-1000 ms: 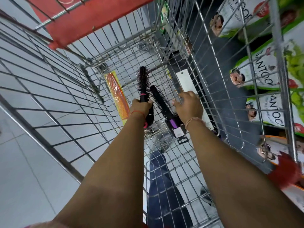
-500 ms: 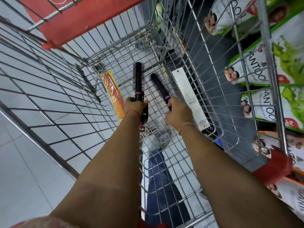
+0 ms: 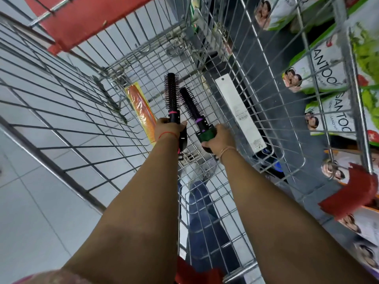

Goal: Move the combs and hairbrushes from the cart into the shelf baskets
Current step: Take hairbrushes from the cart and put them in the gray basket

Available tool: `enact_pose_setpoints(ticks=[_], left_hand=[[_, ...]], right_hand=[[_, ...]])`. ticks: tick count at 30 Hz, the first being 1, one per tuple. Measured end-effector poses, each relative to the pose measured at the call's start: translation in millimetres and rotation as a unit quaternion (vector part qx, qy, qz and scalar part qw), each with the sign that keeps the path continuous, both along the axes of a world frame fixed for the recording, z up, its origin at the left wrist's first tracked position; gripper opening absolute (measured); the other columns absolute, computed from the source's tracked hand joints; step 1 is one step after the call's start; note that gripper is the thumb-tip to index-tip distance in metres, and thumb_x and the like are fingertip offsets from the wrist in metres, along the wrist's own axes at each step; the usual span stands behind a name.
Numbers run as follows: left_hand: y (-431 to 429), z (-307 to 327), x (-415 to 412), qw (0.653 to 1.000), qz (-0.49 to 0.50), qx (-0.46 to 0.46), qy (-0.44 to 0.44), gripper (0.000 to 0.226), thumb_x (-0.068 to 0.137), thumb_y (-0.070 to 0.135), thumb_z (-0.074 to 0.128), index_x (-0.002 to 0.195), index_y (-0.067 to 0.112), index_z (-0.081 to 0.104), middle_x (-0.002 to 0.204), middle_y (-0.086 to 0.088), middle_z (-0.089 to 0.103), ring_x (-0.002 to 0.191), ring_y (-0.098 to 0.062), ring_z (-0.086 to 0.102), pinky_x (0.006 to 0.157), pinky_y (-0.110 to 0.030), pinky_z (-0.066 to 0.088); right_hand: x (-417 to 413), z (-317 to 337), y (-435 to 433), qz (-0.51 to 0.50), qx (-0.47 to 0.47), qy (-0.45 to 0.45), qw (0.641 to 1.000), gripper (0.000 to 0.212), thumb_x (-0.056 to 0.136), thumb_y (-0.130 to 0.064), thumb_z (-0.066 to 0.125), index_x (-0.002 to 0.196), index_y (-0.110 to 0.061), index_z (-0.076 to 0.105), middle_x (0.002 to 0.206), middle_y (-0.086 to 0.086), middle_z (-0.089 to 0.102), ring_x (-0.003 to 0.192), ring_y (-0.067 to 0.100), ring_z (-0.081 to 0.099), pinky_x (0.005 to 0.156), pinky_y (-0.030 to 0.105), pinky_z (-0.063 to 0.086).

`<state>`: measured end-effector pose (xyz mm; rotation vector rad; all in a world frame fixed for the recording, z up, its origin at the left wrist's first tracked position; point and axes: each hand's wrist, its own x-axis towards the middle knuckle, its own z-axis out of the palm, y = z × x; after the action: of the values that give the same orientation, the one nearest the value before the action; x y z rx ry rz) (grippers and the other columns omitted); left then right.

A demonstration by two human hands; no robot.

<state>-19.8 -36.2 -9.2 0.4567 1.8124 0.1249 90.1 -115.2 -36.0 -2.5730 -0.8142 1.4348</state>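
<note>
Both my arms reach down into the wire cart (image 3: 86, 111). My left hand (image 3: 168, 129) is closed around the handle of a black round hairbrush with a pink ring (image 3: 171, 93), held bristles up. My right hand (image 3: 218, 138) grips the handle of a second black round hairbrush with a purple ring (image 3: 191, 104), tilted left toward the first. An orange comb in a yellow packet (image 3: 141, 110) lies on the cart floor to the left of my hands. A long white packaged item (image 3: 239, 113) lies along the cart's right side.
Shelves with green and white hair-product boxes (image 3: 320, 72) stand behind the cart's right wall. The red cart handle (image 3: 82, 19) is at the top, a red corner guard (image 3: 348, 195) at the right. Grey floor tiles (image 3: 30, 212) show on the left.
My right hand went from the white packet to the purple-ringed brush, closed on its handle and raised it. My left hand kept hold of the pink-ringed brush and lifted it slightly.
</note>
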Motion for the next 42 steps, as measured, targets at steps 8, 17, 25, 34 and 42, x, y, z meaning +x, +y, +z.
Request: enact_pose_setpoints(ticks=[8,17,25,34,42], left_hand=[[-2,77,26,0.964,-0.068,0.234,0.103,0.033,0.076,0.027,0.069,0.103,0.013,0.057,0.107,-0.010,0.068,0.102,-0.028,0.062,0.087,-0.034,0.047],[-36,217,85,0.867,-0.125,0.483,-0.018,0.039,0.078,0.027,0.067,0.107,0.003,0.057,0.109,-0.017,0.066,0.103,-0.033,0.061,0.082,-0.036,0.044],[-114,341,174,0.752,-0.194,0.573,-0.261,0.037,0.077,0.020,0.072,0.105,-0.001,0.061,0.101,-0.018,0.069,0.094,-0.029,0.063,0.074,-0.025,0.042],[-219,416,312,0.674,-0.462,0.437,-0.376,0.024,0.083,0.016,0.067,0.063,0.016,0.053,0.083,-0.015,0.059,0.083,-0.018,0.053,0.072,-0.027,0.039],[-252,372,354,0.565,-0.715,0.407,-0.064,0.076,0.081,0.052,0.060,0.133,0.000,0.047,0.144,-0.014,0.048,0.132,-0.026,0.046,0.108,-0.029,0.036]], right_hand=[[-7,72,-18,-0.247,0.207,0.057,0.945,0.036,0.081,-0.001,0.064,0.114,-0.004,0.051,0.110,0.018,0.062,0.102,0.029,0.058,0.083,0.032,0.049],[5,205,-26,-0.334,0.487,-0.051,0.806,0.044,0.081,-0.018,0.066,0.117,-0.002,0.046,0.102,0.006,0.056,0.096,0.018,0.054,0.079,0.020,0.047],[86,347,-109,-0.423,0.648,-0.198,0.602,0.028,0.084,-0.017,0.060,0.103,0.002,0.052,0.080,-0.013,0.052,0.070,-0.014,0.051,0.070,0.009,0.039],[218,425,-254,-0.570,0.509,-0.383,0.519,0.034,0.097,-0.025,0.041,0.095,0.004,0.060,0.086,0.026,0.062,0.076,0.029,0.054,0.061,0.029,0.029],[255,388,-321,-0.597,0.334,-0.187,0.705,0.034,0.092,-0.017,0.047,0.119,0.003,0.056,0.122,0.020,0.061,0.115,0.033,0.057,0.091,0.036,0.050]])
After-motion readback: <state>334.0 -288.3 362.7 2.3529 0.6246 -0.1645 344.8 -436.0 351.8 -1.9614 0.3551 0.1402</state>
